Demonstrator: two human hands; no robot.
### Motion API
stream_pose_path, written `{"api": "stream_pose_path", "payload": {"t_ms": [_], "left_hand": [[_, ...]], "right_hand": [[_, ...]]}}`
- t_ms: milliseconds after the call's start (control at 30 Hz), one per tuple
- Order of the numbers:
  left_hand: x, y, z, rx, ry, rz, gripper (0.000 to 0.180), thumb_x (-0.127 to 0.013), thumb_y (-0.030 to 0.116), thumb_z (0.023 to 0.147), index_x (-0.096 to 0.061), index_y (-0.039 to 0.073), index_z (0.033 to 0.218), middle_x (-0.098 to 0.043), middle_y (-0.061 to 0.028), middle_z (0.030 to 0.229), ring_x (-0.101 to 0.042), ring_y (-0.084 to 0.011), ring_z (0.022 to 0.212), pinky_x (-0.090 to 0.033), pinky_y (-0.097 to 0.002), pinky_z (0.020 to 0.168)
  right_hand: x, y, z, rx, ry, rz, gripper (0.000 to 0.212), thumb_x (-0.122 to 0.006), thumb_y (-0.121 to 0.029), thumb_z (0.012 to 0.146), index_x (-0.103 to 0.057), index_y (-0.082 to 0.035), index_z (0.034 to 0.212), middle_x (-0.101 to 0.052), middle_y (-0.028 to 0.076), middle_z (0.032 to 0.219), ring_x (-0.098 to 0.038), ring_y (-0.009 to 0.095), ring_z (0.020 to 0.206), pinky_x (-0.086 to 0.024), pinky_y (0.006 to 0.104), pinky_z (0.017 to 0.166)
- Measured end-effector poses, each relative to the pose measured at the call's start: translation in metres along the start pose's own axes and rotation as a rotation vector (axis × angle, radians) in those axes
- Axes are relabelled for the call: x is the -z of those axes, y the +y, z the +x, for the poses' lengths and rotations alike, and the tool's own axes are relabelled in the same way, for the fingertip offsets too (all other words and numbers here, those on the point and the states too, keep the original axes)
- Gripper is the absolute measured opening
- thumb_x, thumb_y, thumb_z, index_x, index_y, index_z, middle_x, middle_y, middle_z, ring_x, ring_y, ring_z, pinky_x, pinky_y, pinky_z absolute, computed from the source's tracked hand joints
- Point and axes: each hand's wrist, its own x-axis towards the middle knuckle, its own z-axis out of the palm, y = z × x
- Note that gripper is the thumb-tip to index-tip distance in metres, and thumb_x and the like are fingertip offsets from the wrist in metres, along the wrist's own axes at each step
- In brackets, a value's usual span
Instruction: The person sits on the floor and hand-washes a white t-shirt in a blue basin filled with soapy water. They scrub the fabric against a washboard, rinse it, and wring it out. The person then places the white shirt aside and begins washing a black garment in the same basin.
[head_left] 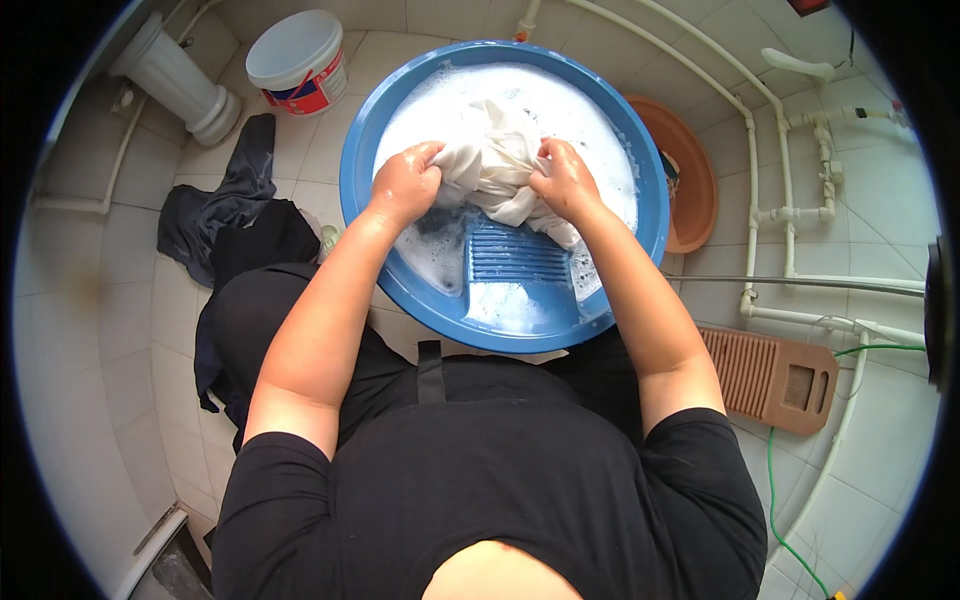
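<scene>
A white cloth point(490, 165), wet and bunched up, is stretched between my two hands over a round blue basin point(357, 165). My left hand point(408, 185) is closed on the cloth's left side, and my right hand point(566, 180) grips its right side. White suds point(590, 100) cover most of the water around it. Below the cloth, a ribbed washboard point(515, 258) is built into the near side of the basin. One end of the cloth hangs down toward the ribs' right edge. The fingertips are partly hidden in the folds.
Dark clothes point(222, 205) lie on the tiled floor at left, near a white bucket point(297, 62). An orange-brown basin point(697, 190) stands behind the blue one at right. A brown washboard point(770, 378) leans by white pipes point(750, 200) and a green hose point(772, 480).
</scene>
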Motion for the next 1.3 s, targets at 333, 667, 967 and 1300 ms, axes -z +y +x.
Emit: {"api": "stream_pose_path", "payload": {"t_ms": [333, 667, 967, 1300], "left_hand": [[0.010, 0.018, 0.004, 0.277, -0.043, -0.827, 0.035, -0.047, 0.012, 0.084, -0.048, 0.001, 0.117, -0.058, -0.0105, 0.102, -0.055, -0.0166, 0.091, -0.043, -0.0279, 0.082], [-0.002, 0.014, -0.004, 0.245, -0.565, -0.044, 0.069, -0.071, 0.036, 0.063, -0.049, 0.002, 0.120, -0.061, -0.0108, 0.103, -0.056, -0.0203, 0.096, -0.043, -0.0302, 0.083], [0.011, -0.003, 0.000, 0.490, 0.115, -1.773, 0.053, -0.053, 0.040, 0.084, -0.046, 0.001, 0.119, -0.055, -0.0162, 0.115, -0.053, -0.0321, 0.107, -0.041, -0.0471, 0.094], [-0.036, -0.028, 0.000, 0.705, 0.425, -1.205, 0.038, -0.034, 0.015, 0.092, -0.035, -0.002, 0.126, -0.049, -0.0196, 0.119, -0.053, -0.0334, 0.106, -0.047, -0.0444, 0.086]], "right_hand": [[0.010, -0.020, 0.008, -0.170, -0.362, 0.652, 0.035, -0.063, -0.027, 0.073, -0.062, -0.005, 0.099, -0.060, 0.013, 0.102, -0.057, 0.025, 0.093, -0.045, 0.0332, 0.082], [0.051, -0.059, 0.014, -0.383, -0.390, 1.552, 0.051, -0.057, -0.038, 0.082, -0.050, 0.000, 0.115, -0.059, 0.016, 0.106, -0.058, 0.024, 0.097, -0.047, 0.0358, 0.085], [-0.018, -0.057, 0.037, -0.165, -0.228, 0.363, 0.069, -0.068, -0.041, 0.071, -0.043, 0.006, 0.115, -0.053, 0.025, 0.111, -0.051, 0.036, 0.106, -0.041, 0.0432, 0.089], [-0.078, -0.040, 0.049, -0.123, -0.416, -0.018, 0.068, -0.069, -0.040, 0.066, -0.048, -0.002, 0.118, -0.055, 0.022, 0.111, -0.053, 0.034, 0.104, -0.042, 0.0392, 0.089]]}}
